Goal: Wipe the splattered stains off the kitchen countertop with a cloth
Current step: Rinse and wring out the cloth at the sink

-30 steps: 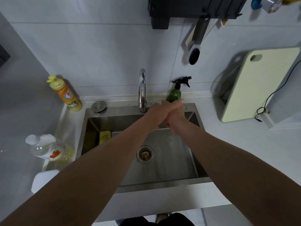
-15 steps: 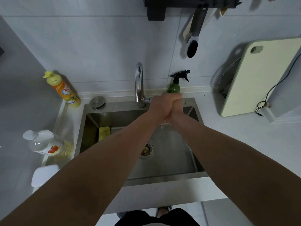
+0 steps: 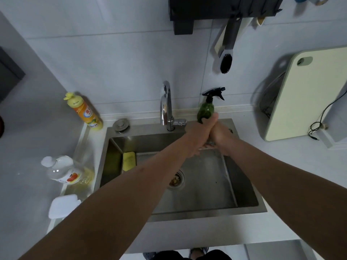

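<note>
Sink (image 3: 249, 207) fills the middle of the surface (image 3: 300, 166); over its back right corner left hand (image 3: 199, 134) and right hand (image 3: 222, 136) are pressed together, seemingly rinsing. No cloth is visible, so fetching one looks next. Orange bottle (image 3: 86, 112) stands at the back edge, label unreadable.

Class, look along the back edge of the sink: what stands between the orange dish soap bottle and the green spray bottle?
In the head view, a round sink plug and then the chrome faucet stand between the orange dish soap bottle and the green spray bottle.
</note>
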### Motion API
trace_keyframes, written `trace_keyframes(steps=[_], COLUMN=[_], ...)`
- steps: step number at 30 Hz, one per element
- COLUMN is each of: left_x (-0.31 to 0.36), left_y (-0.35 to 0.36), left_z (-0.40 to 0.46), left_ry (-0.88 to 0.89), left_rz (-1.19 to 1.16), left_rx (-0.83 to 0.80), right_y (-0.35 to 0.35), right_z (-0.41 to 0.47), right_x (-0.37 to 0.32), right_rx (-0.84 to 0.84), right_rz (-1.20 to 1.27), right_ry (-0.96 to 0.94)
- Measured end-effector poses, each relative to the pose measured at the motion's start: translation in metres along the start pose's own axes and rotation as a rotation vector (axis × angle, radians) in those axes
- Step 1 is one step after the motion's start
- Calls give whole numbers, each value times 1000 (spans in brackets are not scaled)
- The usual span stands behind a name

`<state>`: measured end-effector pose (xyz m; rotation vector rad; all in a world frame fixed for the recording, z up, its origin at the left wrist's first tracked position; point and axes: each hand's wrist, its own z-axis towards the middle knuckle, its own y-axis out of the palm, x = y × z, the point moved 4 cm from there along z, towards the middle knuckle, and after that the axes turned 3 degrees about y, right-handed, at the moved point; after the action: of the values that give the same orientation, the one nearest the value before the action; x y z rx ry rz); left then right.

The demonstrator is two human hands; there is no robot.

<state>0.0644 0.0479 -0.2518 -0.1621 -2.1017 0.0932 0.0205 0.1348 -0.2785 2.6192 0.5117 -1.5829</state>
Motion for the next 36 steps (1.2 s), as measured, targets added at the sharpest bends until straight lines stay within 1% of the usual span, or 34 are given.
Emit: trace_keyframes(steps=[1, 2, 3, 4, 6, 9, 11, 13, 14, 16, 17, 18, 19, 22, 23, 24, 26, 28, 30, 33, 34, 36], left_x=[-3, -8, -13, -19, -29, -43, -46, -48, -50, -51, -49, -48, -49, -46, -45, -44, -43, -40, -36, -30, -28, -24], left_y=[-3, -9, -13, -18, -27, -36, -40, -41, -39, -34, -31, -31, -32, -34, -35, -36, -37, -37, -36, -36, -35, -38], left_z=[-1, 0, 2, 7, 15, 26, 27, 25, 23, 24, 26, 27, 28, 29, 29, 29, 27, 24, 21, 21, 20, 13], left_ry=[-3, 14, 42, 60, 47, -50, -53, -33, -34, -26, 8, 7, 8, 2, -1, -2, -14, -18, -10, 52, 84, 120], left_rz=[-27, -52, -55, -46, -29, -10, -6, 8, 24, -98, -101, -108, -124, -125, -127, -131, -140, -187, -241, -224, -228, -195], left_rx=[-18, -21, -27, -16, 35, 157, 270, 340, 314, 308, 315, 348, 386, 422, 433, 443, 447, 423, 400, 399, 383, 347], right_y=[-4, -9, -14, -17, -24, -37, -50, -56, -55, -49, -47, -45, -44, -41, -40, -39, -37, -39, -43, -44, -43, -30], right_z=[-7, -6, -7, -2, 3, 7, 17, 23, 25, 26, 27, 27, 27, 31, 31, 30, 27, 23, 22, 20, 17, 5], right_x=[0, 2, -1, -2, -3, -1, 4, 9, 12, 15, 13, 11, 7, -3, -5, -7, -7, -4, 2, 7, 7, 0], right_rx=[-93, -150, -165, -188, -182, -129, -29, 11, 7, 38, 69, 103, 127, 94, 103, 113, 156, 200, 202, 112, 86, 33], right_rz=[85, 202, 268, 261, 99, -140, -415, -723, -854, -1033, -1019, -906, -743, -259, -195, -223, -386, -454, -491, -638, -617, -456], right_ry=[78, 135, 164, 158, 109, 21, -75, -167, -181, -191, -219, -230, -214, -120, -115, -154, -241, -263, -224, -155, -130, -149])
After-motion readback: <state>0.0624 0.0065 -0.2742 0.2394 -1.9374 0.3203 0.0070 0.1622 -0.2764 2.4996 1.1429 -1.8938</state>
